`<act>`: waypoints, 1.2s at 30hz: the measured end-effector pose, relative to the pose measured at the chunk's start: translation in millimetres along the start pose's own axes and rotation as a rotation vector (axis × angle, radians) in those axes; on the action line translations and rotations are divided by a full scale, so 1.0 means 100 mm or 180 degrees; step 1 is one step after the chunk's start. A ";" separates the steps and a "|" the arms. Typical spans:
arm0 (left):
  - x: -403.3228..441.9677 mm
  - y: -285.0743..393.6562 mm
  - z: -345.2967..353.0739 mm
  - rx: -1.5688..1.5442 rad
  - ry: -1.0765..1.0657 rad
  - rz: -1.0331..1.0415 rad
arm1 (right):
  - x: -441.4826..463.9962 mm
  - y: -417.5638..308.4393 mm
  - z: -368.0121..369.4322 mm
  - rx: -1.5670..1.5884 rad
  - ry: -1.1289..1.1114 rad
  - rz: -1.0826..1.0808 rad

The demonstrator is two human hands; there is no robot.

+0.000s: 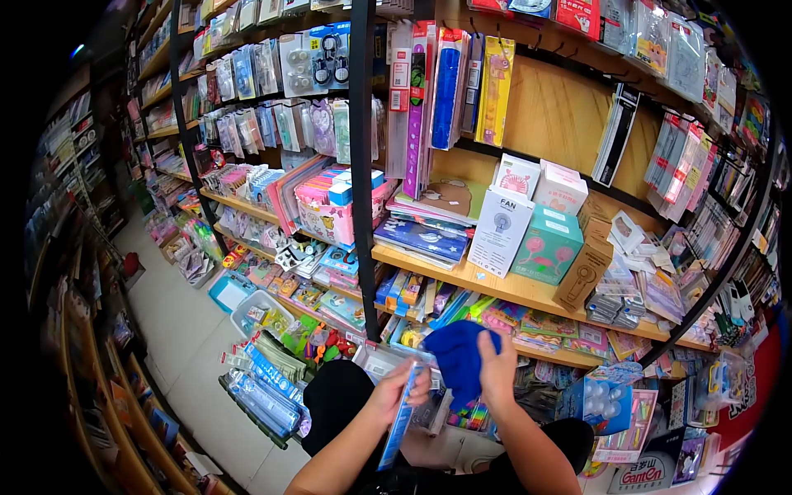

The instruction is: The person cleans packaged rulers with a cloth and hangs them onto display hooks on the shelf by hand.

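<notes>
My left hand [392,396] is closed around a slim light-blue package [399,429], seen nearly edge-on and tilted, so its contents cannot be made out. In my right hand [498,375] is a dark blue cloth [456,359], pinched at its right side and hanging down. The two hands are apart, in front of my knees. Behind the cloth are the low shelves of goods. A green-edged basket [247,404] of blue plastic-wrapped packets stands on the floor left of my left hand.
Ahead, a wooden shelf [450,268] carries a white fan box [500,231], a green box [544,245] and a brown box [584,268]. Hanging packets fill the racks above. A black upright post [360,148] divides the shelving. At right stands a blue container [596,404]; a tiled aisle [165,330] runs left.
</notes>
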State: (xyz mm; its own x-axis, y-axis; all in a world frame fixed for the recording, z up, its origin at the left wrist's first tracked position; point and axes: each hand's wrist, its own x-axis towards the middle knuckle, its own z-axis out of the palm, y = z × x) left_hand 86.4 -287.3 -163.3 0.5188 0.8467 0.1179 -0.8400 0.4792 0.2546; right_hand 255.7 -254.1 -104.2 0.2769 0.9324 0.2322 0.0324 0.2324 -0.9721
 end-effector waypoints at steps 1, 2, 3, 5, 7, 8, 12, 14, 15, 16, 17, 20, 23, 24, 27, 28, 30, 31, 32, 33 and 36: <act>0.02 0.02 -0.02 0.0136 0.0241 0.0270 | 0.02 0.01 -0.01 0.0969 0.0171 0.0468; 0.06 0.04 -0.03 0.0273 0.0478 0.0539 | 0.00 0.00 -0.05 0.0534 0.0057 0.0400; 0.10 0.06 -0.02 0.0413 0.0705 0.0802 | -0.07 -0.08 -0.06 -0.0462 -0.0186 0.0239; 0.25 0.07 0.06 0.0732 0.1035 0.1320 | -0.27 -0.08 0.00 -0.0962 -0.1434 -0.0035; 0.42 0.10 0.19 0.1056 0.1569 0.1809 | -0.56 -0.02 0.09 -0.2071 -0.2194 -0.0230; 0.47 0.15 0.28 0.1182 0.1635 0.2126 | -0.63 -0.04 0.11 -0.2120 -0.2663 0.0130; 0.55 0.32 0.53 0.1722 0.1666 0.2778 | -0.66 0.40 -0.02 -0.1530 -0.2660 0.0363; 0.57 0.33 0.48 0.1888 0.1625 0.2887 | -0.67 0.29 -0.06 -0.1293 -0.2474 0.0205; 0.56 0.35 0.50 0.1959 0.1599 0.2834 | -0.66 0.27 -0.07 -0.1342 -0.2298 0.0117; 0.54 0.36 0.55 0.2025 0.1547 0.2768 | -0.65 0.26 -0.10 -0.1400 -0.2096 0.0021; 0.53 0.37 0.63 0.2080 0.1474 0.2699 | -0.61 0.24 -0.15 -0.1470 -0.1876 -0.0083; 0.46 0.41 0.58 0.2556 0.1343 0.2453 | -0.29 0.00 -0.32 -0.1283 -0.1455 -0.0234; 0.35 0.42 0.17 0.3109 0.1613 0.1943 | 0.16 -0.49 -0.44 -0.1336 -0.1112 -0.0695; 0.30 0.40 -0.10 0.3288 0.1681 0.1822 | 0.31 -0.72 -0.43 -0.1345 -0.1021 -0.0496; 0.11 0.24 -1.31 0.3955 0.2181 0.1454 | 0.86 -1.12 -0.42 -0.1356 -0.0877 -0.0885; 0.10 0.13 -1.75 0.3854 0.2246 0.1282 | 1.05 -1.19 -0.39 -0.1168 -0.0802 -0.0841; 0.04 0.10 -1.38 0.5505 0.2399 0.0638 | 1.35 -1.48 -0.24 -0.1077 -0.0626 -0.0963; 0.05 0.06 -1.31 0.5487 0.2248 0.0715 | 1.45 -1.59 -0.21 -0.0847 -0.0613 -0.0850; 0.08 0.05 -1.27 0.5470 0.2096 0.0796 | 1.52 -1.74 -0.14 -0.0558 -0.0661 -0.0667; 0.11 0.05 -1.25 0.5453 0.1938 0.0881 | 1.62 -1.81 -0.09 -0.0384 -0.0655 -0.0640; 0.12 0.06 -1.28 0.5579 0.1917 0.1071 | 1.82 -2.04 0.03 -0.0314 -0.0612 -0.0767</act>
State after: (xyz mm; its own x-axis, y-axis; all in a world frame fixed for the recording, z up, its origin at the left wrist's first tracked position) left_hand 67.6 -244.8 -282.9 -0.0555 0.9862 0.1562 0.4127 -0.1198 0.9030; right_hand 296.9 -130.8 136.3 0.0639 0.8912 0.4491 0.1705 0.4336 -0.8848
